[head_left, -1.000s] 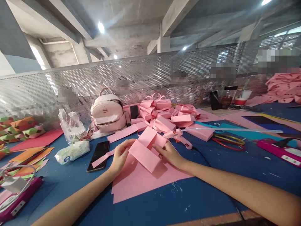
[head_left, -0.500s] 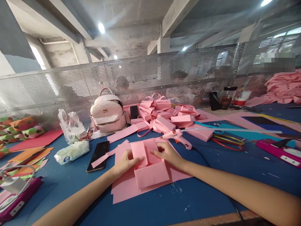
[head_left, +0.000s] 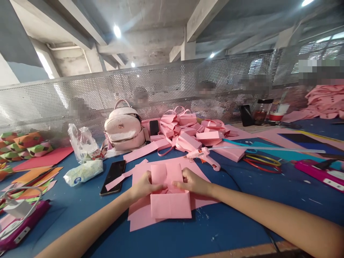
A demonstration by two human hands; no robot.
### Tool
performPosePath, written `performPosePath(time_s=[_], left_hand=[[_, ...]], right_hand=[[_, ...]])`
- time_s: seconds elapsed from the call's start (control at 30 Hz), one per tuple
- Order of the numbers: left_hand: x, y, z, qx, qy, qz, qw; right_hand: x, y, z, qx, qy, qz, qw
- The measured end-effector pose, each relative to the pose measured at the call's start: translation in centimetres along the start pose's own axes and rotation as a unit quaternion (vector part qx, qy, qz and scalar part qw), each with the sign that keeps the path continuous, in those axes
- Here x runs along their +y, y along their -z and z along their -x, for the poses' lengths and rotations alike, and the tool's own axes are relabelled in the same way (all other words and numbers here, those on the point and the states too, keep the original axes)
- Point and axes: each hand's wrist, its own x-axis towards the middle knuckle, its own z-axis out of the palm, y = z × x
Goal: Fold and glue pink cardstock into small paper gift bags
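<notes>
A partly folded pink paper box (head_left: 171,205) stands on flat pink paper sheets (head_left: 139,218) in front of me. My left hand (head_left: 145,187) grips its left side, thumb pressed on the inner fold. From the right, my right hand (head_left: 194,183) holds the opposite side, its thumb on the inside too. The two thumbs nearly meet in the middle, and the other fingers are mostly hidden behind the paper. Just beyond my right hand lies a pink hot glue gun (head_left: 204,157). A black phone (head_left: 113,177) with a paper strip across it lies left of my left hand.
Behind the box is a heap of pink paper boxes (head_left: 185,130), beside a pale pink backpack (head_left: 124,129). Magenta power strips (head_left: 24,229) sit at both sides. A tissue pack (head_left: 83,173) and coloured cable loops (head_left: 262,161) lie around. A perforated metal screen (head_left: 166,82) closes the back.
My right hand has shifted slightly down and its thumb has moved toward the left one. Both side flaps now stand more evenly, and the box has turned to face me squarely.
</notes>
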Motion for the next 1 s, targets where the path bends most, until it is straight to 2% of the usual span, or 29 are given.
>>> performPosePath(time_s=[0.1, 0.27, 0.5, 0.63, 0.87, 0.93, 1.0], left_hand=[[0.5, 0.5, 0.2, -0.036, -0.004, 0.002, 0.999], [1.7, 1.5, 0.8, -0.122, -0.012, 0.008, 0.992], [1.6, 1.9, 0.7, -0.159, -0.010, -0.037, 0.987], [2.0, 1.8, 0.9, -0.169, -0.003, -0.064, 0.984], [3.1, 1.8, 1.5, -0.160, -0.009, -0.047, 0.986], [2.9, 1.9, 1.4, -0.138, -0.010, -0.034, 0.990], [2.4, 2.0, 1.2, -0.110, -0.012, -0.012, 0.994]], right_hand=[[-0.2, -0.1, 0.1, -0.024, 0.001, -0.001, 1.000], [-0.1, -0.2, 0.1, -0.031, 0.008, 0.009, 0.999], [0.2, -0.2, 0.1, -0.039, 0.007, 0.007, 0.999], [0.2, -0.2, 0.1, -0.046, 0.002, 0.000, 0.999], [0.4, -0.2, 0.2, -0.056, -0.010, -0.010, 0.998], [0.3, -0.3, 0.2, -0.036, -0.013, -0.015, 0.999], [0.2, -0.3, 0.1, 0.009, -0.013, -0.025, 1.000]])
